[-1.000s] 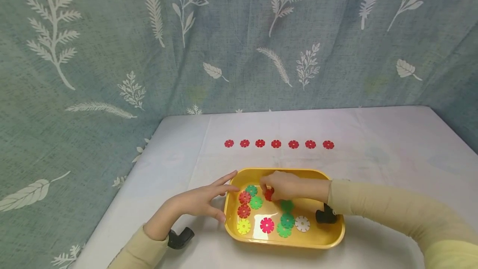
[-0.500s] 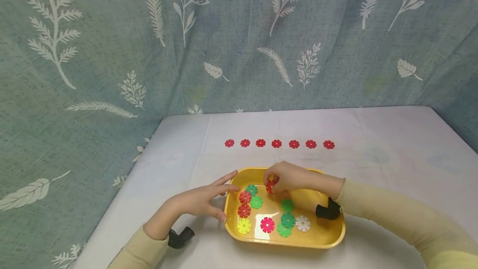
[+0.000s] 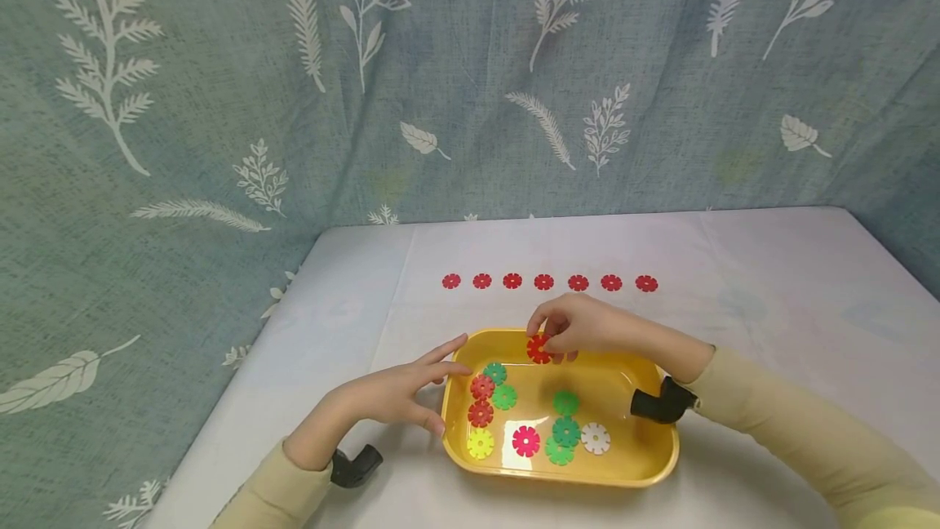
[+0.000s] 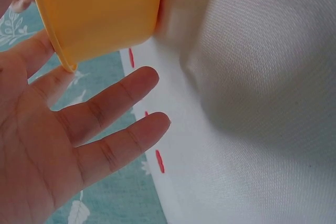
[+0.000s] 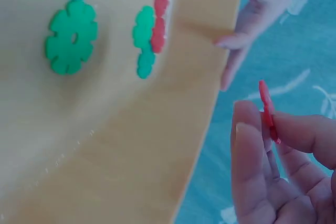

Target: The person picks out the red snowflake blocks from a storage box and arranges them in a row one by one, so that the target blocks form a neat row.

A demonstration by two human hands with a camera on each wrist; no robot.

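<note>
My right hand (image 3: 587,326) pinches a red notched plastic disc (image 3: 538,348) between thumb and fingers, above the far side of a yellow tray (image 3: 631,480). In the right wrist view the red disc (image 5: 268,109) appears edge-on between the fingertips. My left hand (image 3: 400,394) rests at the tray's left rim with its fingers spread; the left wrist view shows the fingers (image 4: 113,100) straight beside the yellow wall (image 4: 105,14). Inside the tray lie several discs: green (image 3: 566,431), red (image 3: 481,413), pink (image 3: 525,441), yellow (image 3: 481,443) and white (image 3: 595,438).
Beyond the tray, several red discs (image 3: 543,282) lie in a straight, spaced row across the white tablecloth (image 3: 771,292). A leaf-patterned green curtain (image 3: 470,104) hangs behind the table. Black wrist-camera mounts (image 3: 664,401) are strapped at both wrists.
My right hand has risen from the tray floor toward the far rim, carrying the red disc with it. The left hand and the other discs have stayed in place.
</note>
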